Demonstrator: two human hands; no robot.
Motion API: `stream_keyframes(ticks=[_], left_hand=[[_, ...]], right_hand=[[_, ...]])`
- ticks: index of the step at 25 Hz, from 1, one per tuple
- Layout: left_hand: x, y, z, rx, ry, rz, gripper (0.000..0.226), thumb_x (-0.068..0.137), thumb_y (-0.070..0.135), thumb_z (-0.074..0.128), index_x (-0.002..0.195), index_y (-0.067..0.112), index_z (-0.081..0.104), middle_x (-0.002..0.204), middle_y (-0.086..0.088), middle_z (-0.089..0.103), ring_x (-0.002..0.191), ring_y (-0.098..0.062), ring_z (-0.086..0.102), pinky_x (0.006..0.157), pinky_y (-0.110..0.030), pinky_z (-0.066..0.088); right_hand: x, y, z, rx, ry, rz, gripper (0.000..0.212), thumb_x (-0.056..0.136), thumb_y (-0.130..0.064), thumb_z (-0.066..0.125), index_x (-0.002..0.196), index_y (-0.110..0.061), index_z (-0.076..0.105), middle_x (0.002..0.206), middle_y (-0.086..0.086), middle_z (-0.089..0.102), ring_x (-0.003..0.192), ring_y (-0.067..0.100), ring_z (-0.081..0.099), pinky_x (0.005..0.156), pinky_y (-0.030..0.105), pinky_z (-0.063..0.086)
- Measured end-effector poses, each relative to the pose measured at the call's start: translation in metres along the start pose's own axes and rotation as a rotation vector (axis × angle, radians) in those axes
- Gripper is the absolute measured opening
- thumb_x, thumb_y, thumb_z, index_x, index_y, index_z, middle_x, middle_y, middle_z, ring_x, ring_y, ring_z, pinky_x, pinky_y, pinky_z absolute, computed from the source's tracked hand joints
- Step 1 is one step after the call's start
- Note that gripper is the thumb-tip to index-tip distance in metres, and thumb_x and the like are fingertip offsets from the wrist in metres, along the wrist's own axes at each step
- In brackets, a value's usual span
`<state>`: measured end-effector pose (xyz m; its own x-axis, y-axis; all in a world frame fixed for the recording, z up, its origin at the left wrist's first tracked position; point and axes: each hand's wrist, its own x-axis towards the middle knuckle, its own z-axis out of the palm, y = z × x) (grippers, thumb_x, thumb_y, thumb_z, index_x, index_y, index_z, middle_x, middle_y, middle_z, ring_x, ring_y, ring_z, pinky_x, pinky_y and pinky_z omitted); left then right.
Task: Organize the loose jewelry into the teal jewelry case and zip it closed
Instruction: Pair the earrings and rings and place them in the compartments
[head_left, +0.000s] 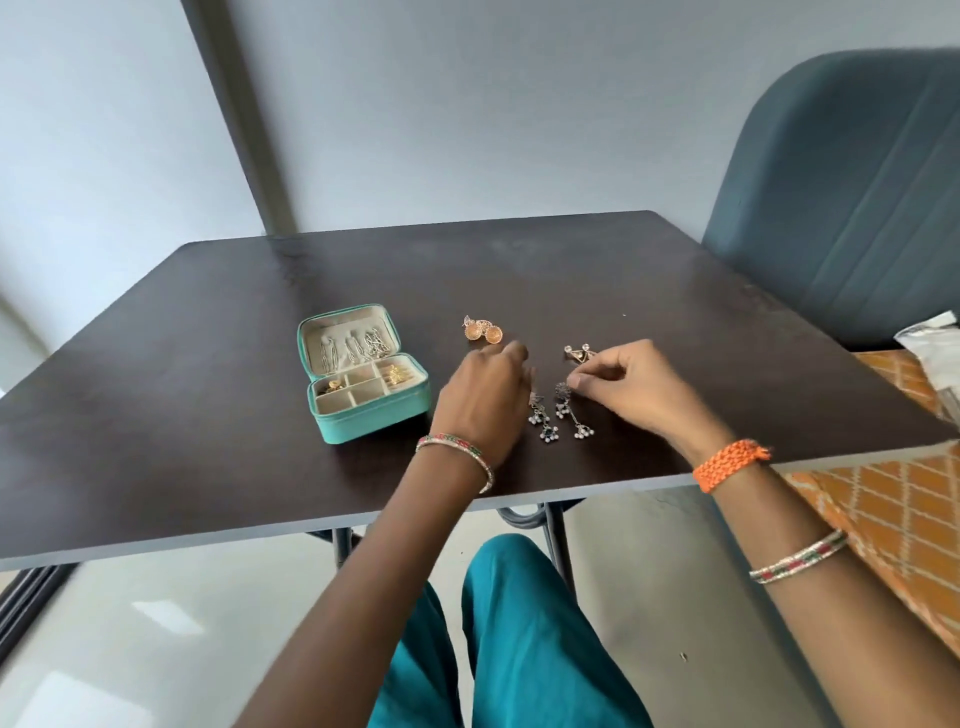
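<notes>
A dark table (208, 415) fills the view, with a blue-grey chair (841, 208) at its two o'clock corner and the teal jewelry case (371, 410) lying open toward nine o'clock, some pieces already in its tray. At centre the left hand (483, 400) hovers with fingers loosely curled, gripping nothing I can make out, while the right hand (631, 387) pinches the top of one silver dangle earring (571, 410), its mate (540, 418) just beside at nine o'clock. A gold dome pair (483, 330) lies at twelve o'clock of the left hand, and a small pale earring (579, 352) sits at the right fingertips.

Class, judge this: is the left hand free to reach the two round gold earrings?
Probably yes. The left hand lies just short of the gold earrings, with only bare table between them.
</notes>
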<state>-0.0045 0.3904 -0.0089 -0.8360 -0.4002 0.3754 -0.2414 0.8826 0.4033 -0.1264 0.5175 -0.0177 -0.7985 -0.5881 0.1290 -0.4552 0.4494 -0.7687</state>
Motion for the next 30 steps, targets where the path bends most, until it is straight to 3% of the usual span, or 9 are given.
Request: stream_keyframes(ticks=[3,7,9,11,15,20,24,30], left_hand=[[-0.001,-0.006,0.007,-0.065,-0.061,-0.035,0.025,0.093,0.027,0.051,0.103,0.007,0.063,0.102,-0.013,0.064,0.098,-0.030,0.057,0.081,-0.035,0.045],[0.000,-0.009,0.006,-0.201,-0.082,-0.077,0.013,0.087,0.019,0.062,0.097,0.015,0.069,0.092,-0.001,0.068,0.083,-0.014,0.056,0.072,-0.022,0.039],[0.000,-0.010,0.008,-0.244,-0.078,-0.080,0.007,0.085,0.014,0.063,0.088,0.016,0.069,0.081,0.003,0.066,0.070,-0.005,0.051,0.067,-0.018,0.035],[0.001,-0.009,0.010,-0.284,-0.075,-0.067,0.007,0.085,0.010,0.061,0.083,0.012,0.067,0.076,0.003,0.064,0.063,-0.002,0.049,0.063,-0.015,0.032],[0.004,-0.010,0.011,-0.506,-0.032,-0.099,0.010,0.088,0.005,0.055,0.081,0.012,0.056,0.082,0.000,0.068,0.073,-0.011,0.062,0.072,-0.021,0.046],[0.000,0.003,-0.009,-0.999,-0.014,-0.104,0.021,0.091,-0.003,0.050,0.077,0.013,0.052,0.064,0.006,0.066,0.060,-0.001,0.064,0.058,-0.017,0.053],[-0.001,0.011,-0.041,-1.090,0.044,-0.084,0.013,0.088,0.001,0.057,0.083,0.012,0.062,0.075,-0.004,0.065,0.071,-0.015,0.061,0.072,-0.028,0.054],[-0.013,0.011,-0.074,-1.276,0.081,-0.194,0.007,0.083,0.006,0.062,0.086,0.009,0.068,0.069,0.002,0.067,0.069,-0.011,0.057,0.074,-0.022,0.051]], right_hand=[[-0.002,-0.001,0.008,-0.053,0.010,-0.028,0.007,0.075,-0.029,0.075,0.073,-0.023,0.073,0.055,-0.010,0.060,0.052,0.002,0.050,0.056,0.021,0.038],[-0.003,-0.004,0.014,-0.053,0.010,-0.040,0.011,0.075,-0.025,0.075,0.066,-0.027,0.070,0.052,-0.014,0.058,0.056,-0.001,0.050,0.059,0.023,0.041],[-0.004,-0.008,0.013,0.066,-0.019,-0.038,0.016,0.078,-0.018,0.074,0.066,-0.027,0.069,0.053,-0.017,0.060,0.061,-0.007,0.050,0.064,0.019,0.040],[-0.009,-0.015,0.007,0.213,-0.050,-0.011,0.015,0.082,-0.010,0.070,0.071,-0.021,0.069,0.066,-0.009,0.066,0.065,-0.009,0.057,0.071,0.017,0.044],[-0.019,-0.032,-0.007,0.409,-0.151,0.082,0.015,0.091,-0.002,0.057,0.079,-0.012,0.059,0.077,0.010,0.067,0.052,-0.003,0.062,0.053,0.012,0.043],[-0.032,-0.050,-0.015,0.643,-0.236,0.140,0.011,0.093,-0.006,0.055,0.093,-0.011,0.065,0.083,0.010,0.071,0.068,0.013,0.068,0.071,0.024,0.053],[-0.042,-0.073,-0.028,0.832,-0.285,0.090,0.017,0.091,-0.005,0.055,0.102,-0.005,0.068,0.088,0.012,0.074,0.081,0.019,0.072,0.074,0.026,0.058],[-0.052,-0.099,-0.032,0.844,-0.259,-0.022,0.015,0.089,-0.006,0.057,0.099,-0.007,0.069,0.085,0.007,0.075,0.082,0.017,0.072,0.072,0.024,0.058]])
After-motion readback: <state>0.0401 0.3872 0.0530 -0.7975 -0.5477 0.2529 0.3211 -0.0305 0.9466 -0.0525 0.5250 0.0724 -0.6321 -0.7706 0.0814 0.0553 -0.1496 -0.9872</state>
